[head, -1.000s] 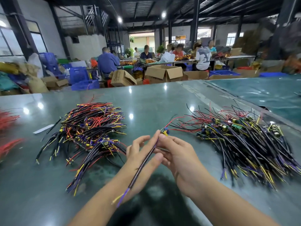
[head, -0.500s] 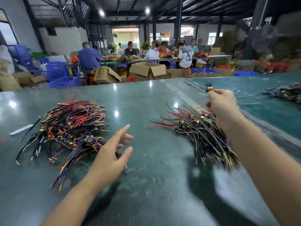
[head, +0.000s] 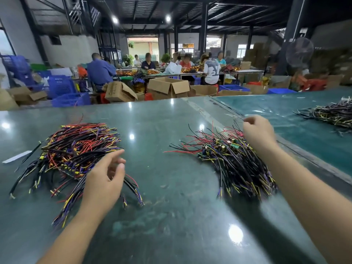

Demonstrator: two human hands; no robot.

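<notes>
- The heap of black, red, yellow and purple wire leads (head: 76, 151) lies left on the glossy green surface (head: 171, 216), its strands running near-left to far-right.
- The left hand (head: 103, 185) hovers at the heap's near edge, released; it is best to pinch a single lead.
- The heap of black wires with small green boards (head: 234, 162) has its tips pointing nearward.
- The right hand (head: 257, 133) is curled above this heap; I cannot tell whether it is grasping anything.

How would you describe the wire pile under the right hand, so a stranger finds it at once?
Start from the glossy dark green table. Of the two wire piles on it, take the right pile of thin black, yellow and red wires, beneath the right hand. Unlike the redder left pile, it shows small green circuit boards with capacitors at its far end.
</notes>
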